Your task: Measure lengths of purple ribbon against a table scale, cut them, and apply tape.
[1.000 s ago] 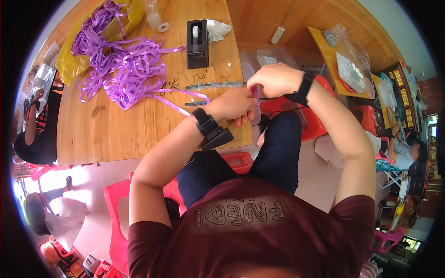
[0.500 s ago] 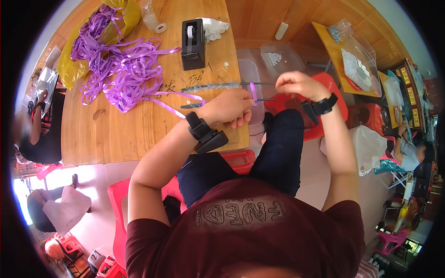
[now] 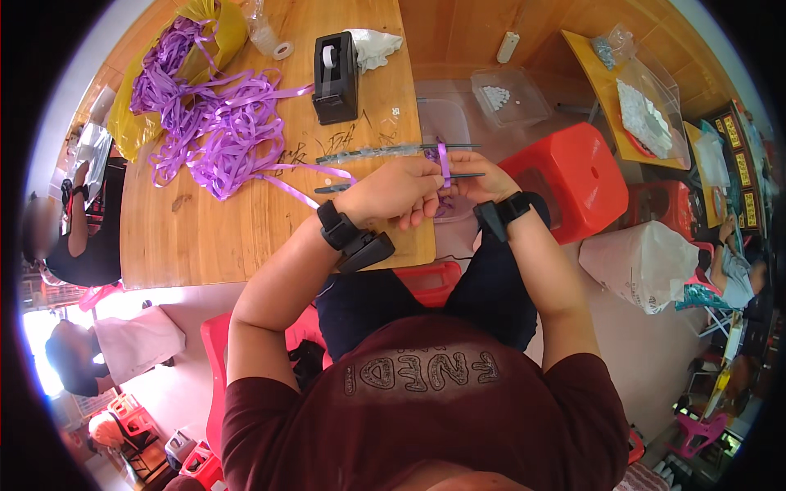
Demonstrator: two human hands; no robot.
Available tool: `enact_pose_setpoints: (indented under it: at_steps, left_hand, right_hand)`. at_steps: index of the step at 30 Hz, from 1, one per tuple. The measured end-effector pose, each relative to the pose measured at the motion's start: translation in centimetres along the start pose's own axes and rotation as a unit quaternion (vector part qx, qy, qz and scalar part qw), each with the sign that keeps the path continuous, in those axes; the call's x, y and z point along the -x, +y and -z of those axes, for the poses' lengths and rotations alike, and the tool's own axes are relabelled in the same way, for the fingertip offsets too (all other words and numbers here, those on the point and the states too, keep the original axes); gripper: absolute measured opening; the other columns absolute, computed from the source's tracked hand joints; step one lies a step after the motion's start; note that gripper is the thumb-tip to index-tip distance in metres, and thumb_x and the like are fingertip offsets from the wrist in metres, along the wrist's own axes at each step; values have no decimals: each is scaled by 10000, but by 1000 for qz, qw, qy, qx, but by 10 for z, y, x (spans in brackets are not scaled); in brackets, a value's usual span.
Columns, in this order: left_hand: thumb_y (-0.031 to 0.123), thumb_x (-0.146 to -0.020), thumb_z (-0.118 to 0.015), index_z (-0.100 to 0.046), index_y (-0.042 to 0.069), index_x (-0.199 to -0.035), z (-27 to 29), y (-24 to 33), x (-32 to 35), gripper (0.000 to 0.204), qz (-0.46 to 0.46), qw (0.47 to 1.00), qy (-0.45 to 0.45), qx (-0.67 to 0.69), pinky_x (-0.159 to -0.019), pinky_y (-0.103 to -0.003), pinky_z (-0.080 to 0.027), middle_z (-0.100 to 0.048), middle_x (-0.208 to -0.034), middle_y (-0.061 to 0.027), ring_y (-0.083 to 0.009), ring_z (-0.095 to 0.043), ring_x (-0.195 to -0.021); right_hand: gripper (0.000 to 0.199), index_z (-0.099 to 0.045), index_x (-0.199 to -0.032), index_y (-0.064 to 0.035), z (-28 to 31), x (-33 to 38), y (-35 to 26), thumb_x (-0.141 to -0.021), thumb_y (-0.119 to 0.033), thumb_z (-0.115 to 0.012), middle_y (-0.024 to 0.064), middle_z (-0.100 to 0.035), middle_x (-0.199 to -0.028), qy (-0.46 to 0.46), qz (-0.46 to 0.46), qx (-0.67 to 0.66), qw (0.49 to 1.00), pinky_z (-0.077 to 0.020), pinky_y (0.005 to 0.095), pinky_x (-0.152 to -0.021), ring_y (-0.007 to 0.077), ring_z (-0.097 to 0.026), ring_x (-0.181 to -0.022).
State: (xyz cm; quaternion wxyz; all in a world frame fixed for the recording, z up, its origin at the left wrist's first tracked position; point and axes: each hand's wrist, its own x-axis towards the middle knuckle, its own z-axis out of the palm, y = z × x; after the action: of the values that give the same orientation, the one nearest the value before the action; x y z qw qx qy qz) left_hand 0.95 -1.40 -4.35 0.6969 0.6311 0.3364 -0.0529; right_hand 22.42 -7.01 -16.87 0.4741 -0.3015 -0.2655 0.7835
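Note:
Two thin dark rods, the far rod (image 3: 368, 152) and the near rod (image 3: 331, 188), jut past the right edge of the table; clear tape lies along the far one. A purple ribbon (image 3: 444, 160) loops across both rods beyond the edge. My left hand (image 3: 401, 190) is closed by the near rod, with its curled fingertips at the ribbon. A ribbon strand runs from under that wrist to the tangled pile. My right hand (image 3: 481, 178) is at the rod tips, its fingers closed at the loop's right side, partly hidden behind the near rod.
The purple ribbon pile (image 3: 233, 135) spills from a yellow plastic bag (image 3: 135, 127). A black tape dispenser (image 3: 336, 86) and crumpled white tissue (image 3: 375, 49) are on the table. Below its edge sits a clear bin (image 3: 446, 119). A red stool (image 3: 573, 176) stands at right.
My right hand has moved left and nearer, from beyond the rod tips to the ribbon loop. My left hand stays about where it was. The view has shifted slightly.

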Motion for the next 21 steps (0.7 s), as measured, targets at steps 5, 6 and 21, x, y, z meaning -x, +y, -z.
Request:
enact_pose_setpoints:
  at_steps: [5,6,21]
  left_hand:
    - [202,-1035,-461,-591,27,-1176,-1,1,-1,259,-3,1000,-9,4,-407,-214,-419,-601,-694,-6,-72,-530,-456]
    - [202,-1035,-461,-591,27,-1176,0,1,-1,259,-3,1000,-8,5,-407,-214,-419,-601,-694,-6,-72,-530,-456]
    - [195,-1034,-463,-586,24,-1134,0,-3,-4,233,-22,1000,-4,12,-396,-216,-422,-595,-695,-17,-82,-538,-465]
  right_hand:
    - [243,-644,-1166,-40,0,-2,-3,-985,-195,-602,63,-686,-1077,-13,-8,-10,1000,-557,334,-828,162,-669,-941]
    - [263,-638,-1187,-37,-3,-2,-5,-984,-200,-603,61,-685,-1074,-1,-13,8,1000,-564,332,-821,157,-671,-923]
    - [462,-635,-1202,-13,-31,7,-12,-987,-407,-526,134,-687,-1081,-26,4,-163,986,-481,434,-946,262,-646,-1006]
